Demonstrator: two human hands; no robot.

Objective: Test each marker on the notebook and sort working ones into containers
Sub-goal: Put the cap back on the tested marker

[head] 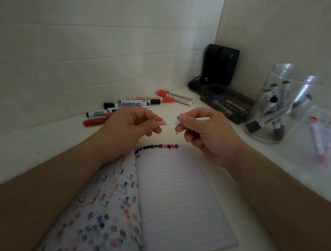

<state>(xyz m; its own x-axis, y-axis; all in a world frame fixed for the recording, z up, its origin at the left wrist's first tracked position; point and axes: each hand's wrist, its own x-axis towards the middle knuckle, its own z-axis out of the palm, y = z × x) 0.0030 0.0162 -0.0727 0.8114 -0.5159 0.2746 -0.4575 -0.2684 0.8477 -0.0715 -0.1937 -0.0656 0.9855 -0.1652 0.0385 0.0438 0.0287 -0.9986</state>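
White desk point(179, 109) by the tiled wall. I hold the thin white marker with the red cap point(170, 122) above the lined notebook point(176, 192). Left hand point(130, 125) fingers pinch the cap; right hand point(201, 131) fingers pinch the barrel. It looks light, stiff and smooth, so I should grip mid-barrel.

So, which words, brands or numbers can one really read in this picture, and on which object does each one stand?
"WHITEBOARD MARKER": on the black-capped marker in the pile on the desk.
"WHITEBOARD", seen upside down: on the red-capped marker at the back of the pile.
Labels on the other loose markers and on the markers in the clear jar: too small or blurred to read.
Notebook: only test scribbles, no words.
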